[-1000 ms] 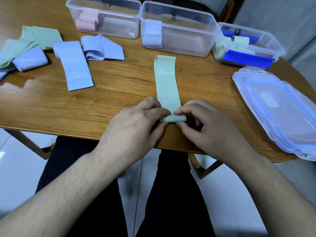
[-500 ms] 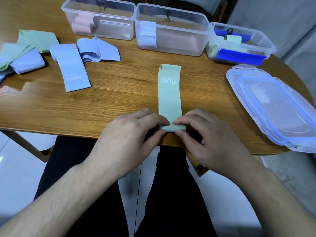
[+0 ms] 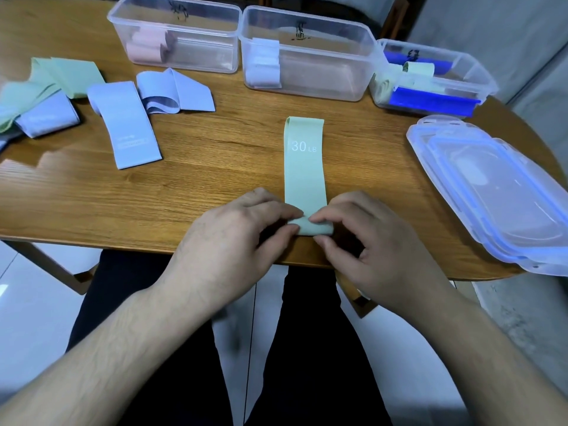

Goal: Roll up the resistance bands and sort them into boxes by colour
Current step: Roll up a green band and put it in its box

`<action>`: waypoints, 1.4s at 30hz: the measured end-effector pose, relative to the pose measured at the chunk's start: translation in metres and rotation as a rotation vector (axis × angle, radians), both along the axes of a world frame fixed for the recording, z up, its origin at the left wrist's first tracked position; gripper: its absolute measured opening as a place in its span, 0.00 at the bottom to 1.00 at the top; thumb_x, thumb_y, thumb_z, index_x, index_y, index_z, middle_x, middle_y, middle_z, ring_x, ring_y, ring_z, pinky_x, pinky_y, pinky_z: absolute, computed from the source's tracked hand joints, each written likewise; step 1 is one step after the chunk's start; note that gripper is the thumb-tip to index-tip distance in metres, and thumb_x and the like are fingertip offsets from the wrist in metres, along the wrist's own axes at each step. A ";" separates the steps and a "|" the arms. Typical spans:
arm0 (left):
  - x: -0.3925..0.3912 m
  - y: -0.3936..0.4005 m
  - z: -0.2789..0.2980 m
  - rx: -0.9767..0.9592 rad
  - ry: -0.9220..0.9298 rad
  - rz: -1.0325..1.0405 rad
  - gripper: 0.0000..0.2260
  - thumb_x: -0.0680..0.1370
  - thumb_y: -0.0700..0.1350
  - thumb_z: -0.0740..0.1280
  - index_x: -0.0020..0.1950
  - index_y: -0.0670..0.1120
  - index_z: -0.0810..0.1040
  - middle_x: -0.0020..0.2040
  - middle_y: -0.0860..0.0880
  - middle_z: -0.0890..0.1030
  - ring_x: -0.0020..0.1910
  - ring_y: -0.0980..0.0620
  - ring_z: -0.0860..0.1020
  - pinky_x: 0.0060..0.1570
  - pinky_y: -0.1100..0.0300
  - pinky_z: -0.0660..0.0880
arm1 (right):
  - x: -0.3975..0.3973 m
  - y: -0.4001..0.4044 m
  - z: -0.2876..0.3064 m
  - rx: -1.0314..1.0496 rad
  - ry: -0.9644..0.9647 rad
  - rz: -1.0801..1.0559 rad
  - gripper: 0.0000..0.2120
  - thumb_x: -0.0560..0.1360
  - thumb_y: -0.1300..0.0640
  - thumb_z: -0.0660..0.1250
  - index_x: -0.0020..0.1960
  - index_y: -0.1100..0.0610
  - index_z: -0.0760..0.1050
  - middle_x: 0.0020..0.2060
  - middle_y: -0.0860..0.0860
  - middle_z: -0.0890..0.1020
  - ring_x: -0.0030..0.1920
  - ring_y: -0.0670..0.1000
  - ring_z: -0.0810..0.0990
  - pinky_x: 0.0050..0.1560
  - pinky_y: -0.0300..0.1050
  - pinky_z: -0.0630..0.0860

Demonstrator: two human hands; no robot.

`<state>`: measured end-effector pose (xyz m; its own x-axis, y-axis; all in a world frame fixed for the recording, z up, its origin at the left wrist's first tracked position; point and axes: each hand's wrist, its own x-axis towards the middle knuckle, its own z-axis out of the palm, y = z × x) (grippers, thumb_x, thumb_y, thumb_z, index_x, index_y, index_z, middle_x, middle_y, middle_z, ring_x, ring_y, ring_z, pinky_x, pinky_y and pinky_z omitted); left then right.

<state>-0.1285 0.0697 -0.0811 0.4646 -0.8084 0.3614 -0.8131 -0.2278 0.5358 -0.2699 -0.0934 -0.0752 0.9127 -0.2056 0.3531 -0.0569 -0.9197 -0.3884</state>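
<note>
The left hand [image 3: 233,241] and right hand [image 3: 368,241] each pinch the rolled near end of the green band [image 3: 304,173] between thumb and fingertips, keeping the coil tight. The unrolled length lies flat beyond the fingers, pointing toward the boxes [image 3: 307,87], so it can feed straight into the roll.

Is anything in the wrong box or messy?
No box looks mixed up. The right box holds green rolls plus bright blue pieces I can't identify. The loose bands at the table's left are a crumpled heap, still unrolled.
</note>
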 end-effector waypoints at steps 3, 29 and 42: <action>0.000 0.000 0.000 -0.012 0.005 0.005 0.13 0.78 0.55 0.63 0.60 0.56 0.80 0.56 0.59 0.78 0.53 0.55 0.80 0.45 0.51 0.79 | 0.002 0.000 0.001 0.060 0.026 -0.031 0.10 0.77 0.54 0.68 0.58 0.53 0.79 0.52 0.44 0.76 0.49 0.41 0.72 0.50 0.27 0.65; 0.016 -0.015 -0.001 0.057 -0.066 -0.031 0.14 0.77 0.51 0.69 0.62 0.56 0.79 0.58 0.60 0.76 0.53 0.55 0.79 0.44 0.52 0.79 | 0.012 -0.008 0.004 -0.004 0.086 -0.092 0.14 0.77 0.53 0.69 0.62 0.51 0.79 0.54 0.43 0.77 0.49 0.40 0.70 0.50 0.28 0.63; 0.009 0.004 0.001 0.006 0.052 -0.152 0.12 0.77 0.56 0.64 0.59 0.55 0.79 0.52 0.59 0.80 0.49 0.60 0.78 0.47 0.55 0.76 | -0.006 0.003 0.002 -0.018 0.047 -0.024 0.16 0.78 0.51 0.63 0.62 0.54 0.79 0.52 0.45 0.79 0.49 0.48 0.74 0.53 0.30 0.65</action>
<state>-0.1199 0.0733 -0.0799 0.3548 -0.8728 0.3351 -0.8098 -0.1077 0.5768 -0.2756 -0.0906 -0.0730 0.9231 -0.2220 0.3139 -0.0972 -0.9247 -0.3682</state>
